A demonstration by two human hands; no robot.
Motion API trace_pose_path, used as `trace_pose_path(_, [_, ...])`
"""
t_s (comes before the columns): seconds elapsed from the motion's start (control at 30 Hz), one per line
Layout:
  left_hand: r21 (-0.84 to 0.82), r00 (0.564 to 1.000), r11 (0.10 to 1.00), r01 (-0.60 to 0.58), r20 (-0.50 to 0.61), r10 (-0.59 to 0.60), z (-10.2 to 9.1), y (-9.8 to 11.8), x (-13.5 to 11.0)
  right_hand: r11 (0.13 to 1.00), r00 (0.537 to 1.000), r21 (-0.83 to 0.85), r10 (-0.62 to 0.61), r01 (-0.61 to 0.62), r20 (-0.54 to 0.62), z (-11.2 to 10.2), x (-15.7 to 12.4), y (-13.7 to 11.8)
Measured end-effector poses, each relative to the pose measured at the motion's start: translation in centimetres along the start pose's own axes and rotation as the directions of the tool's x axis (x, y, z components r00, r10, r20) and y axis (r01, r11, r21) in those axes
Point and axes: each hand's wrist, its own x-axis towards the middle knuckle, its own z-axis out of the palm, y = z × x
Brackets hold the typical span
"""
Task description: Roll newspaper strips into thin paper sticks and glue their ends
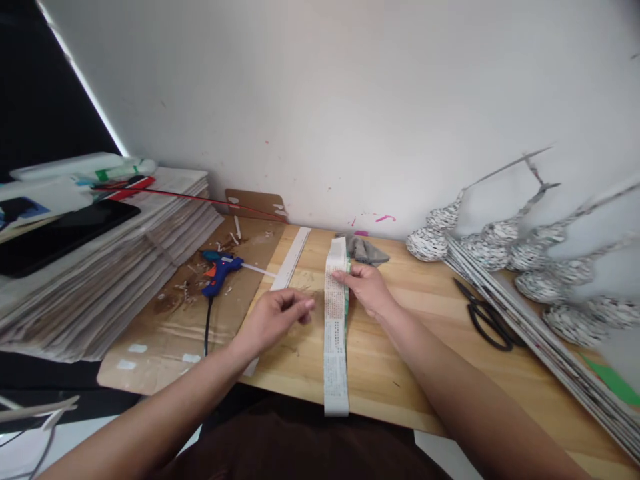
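The head view faces forward-down over the table [415, 293] (edges seemingly stretched).

Left hand [275, 321]: bare, wrist [241, 351] uncovered
Right hand [370, 288]: bare, wrist [393, 312] uncovered
Left forearm [165, 408]: bare to the near left edge
Right forearm [463, 395]: bare to the near right edge
Clothing [310, 447]: dark brown, near middle, finer detail too dim
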Motion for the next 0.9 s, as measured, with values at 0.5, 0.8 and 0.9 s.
trace_pose_path(0.5, [-0.246, 0.981, 0.964, 0.106, -0.135, -0.142, 0.7, -0.7, 8.3, 0.879, 0.970, -0.423, -0.241, 0.222, 0.008, -0.6, 0.6, 1.3])
trace_pose_path(0.8, [0.154, 0.956, 0.986, 0.059, -0.294, -0.011, -3.2, -1.3, 9.0, 0.921, 0.993, -0.378, -0.060, 0.094, 0.100, -0.3, 0.2, 1.1])
trace_pose_path(0.9, [0.247, 0.940, 0.969, 0.026, -0.335, 0.060, -3.6, -1.4, 9.5, 0.928, 0.983, -0.373, 0.087, -0.021, 0.161, 0.0, -0.6, 0.4])
